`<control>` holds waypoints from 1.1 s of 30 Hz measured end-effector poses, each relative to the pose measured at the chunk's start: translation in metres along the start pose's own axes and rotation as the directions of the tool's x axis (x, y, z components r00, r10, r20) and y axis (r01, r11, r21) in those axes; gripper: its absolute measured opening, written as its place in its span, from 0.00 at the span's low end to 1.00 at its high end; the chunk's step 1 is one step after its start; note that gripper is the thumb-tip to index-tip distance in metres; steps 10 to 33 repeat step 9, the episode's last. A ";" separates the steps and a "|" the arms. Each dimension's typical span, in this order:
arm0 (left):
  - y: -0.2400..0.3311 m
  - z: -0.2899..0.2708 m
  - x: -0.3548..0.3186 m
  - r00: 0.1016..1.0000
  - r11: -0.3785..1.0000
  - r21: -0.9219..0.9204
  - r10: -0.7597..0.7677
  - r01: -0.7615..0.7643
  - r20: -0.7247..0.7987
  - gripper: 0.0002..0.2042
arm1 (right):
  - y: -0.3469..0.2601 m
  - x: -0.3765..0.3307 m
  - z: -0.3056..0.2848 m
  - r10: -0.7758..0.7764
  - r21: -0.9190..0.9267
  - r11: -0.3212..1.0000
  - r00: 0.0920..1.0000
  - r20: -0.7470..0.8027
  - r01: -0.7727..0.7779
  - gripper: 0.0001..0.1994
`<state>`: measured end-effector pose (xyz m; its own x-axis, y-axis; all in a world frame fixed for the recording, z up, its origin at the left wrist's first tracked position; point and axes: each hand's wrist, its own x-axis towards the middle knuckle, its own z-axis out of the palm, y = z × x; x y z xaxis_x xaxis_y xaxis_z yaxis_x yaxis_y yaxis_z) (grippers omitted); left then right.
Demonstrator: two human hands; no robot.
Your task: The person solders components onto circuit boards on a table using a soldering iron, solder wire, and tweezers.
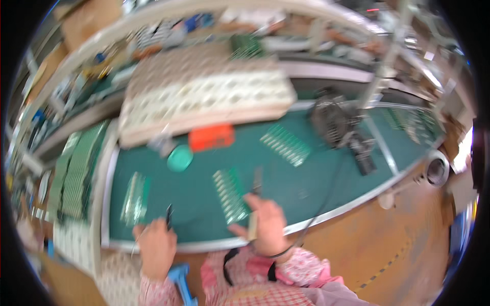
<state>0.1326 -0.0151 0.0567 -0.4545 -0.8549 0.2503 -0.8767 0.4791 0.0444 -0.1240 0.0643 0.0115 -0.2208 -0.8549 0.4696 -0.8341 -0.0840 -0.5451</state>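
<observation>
Frame is motion-blurred, so fine detail is soft. Lowest in frame: your pink patterned sleeves and a blue object bottom centre, between your forearms. Your left hand sits at the near edge of the green work mat, lower left of centre, fingers curled around a thin dark tool that sticks up from the fist; a thin wire seems to trail from that hand, can't tell more. Your right hand is lower centre, closed on a slim tool whose dark tip points up-frame; the thumb and fingers also touch the near end of a green circuit board strip, which lies tilted on the mat just left of that hand. A dark cable runs from the right hand's wrist area up and right across the mat. Second board strip lies left on the mat, just above your left hand. Mid-frame: round teal dish, and an orange box just right of it. Third board strip right of centre. Dark fan-like device further right. Far: large pale tray stack across upper centre, stacked green boards at left edge, cluttered shelving along the top, too blurred to itemise.
</observation>
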 end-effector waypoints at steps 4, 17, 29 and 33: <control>-0.026 0.013 -0.023 0.990 0.979 0.204 -0.016 -0.012 0.137 0.10 | -0.006 0.001 0.033 -0.015 -0.093 0.996 0.999 0.034 0.018 0.42; -0.007 0.000 0.003 0.951 0.933 0.353 -0.164 0.064 0.261 0.13 | 0.008 -0.005 0.017 -0.014 -0.143 0.990 1.000 -0.022 0.010 0.42; -0.007 0.000 0.003 0.951 0.933 0.353 -0.164 0.064 0.261 0.13 | 0.008 -0.005 0.017 -0.014 -0.143 0.990 1.000 -0.022 0.010 0.42; -0.007 0.000 0.003 0.951 0.933 0.353 -0.164 0.064 0.261 0.13 | 0.008 -0.005 0.017 -0.014 -0.143 0.990 1.000 -0.022 0.010 0.42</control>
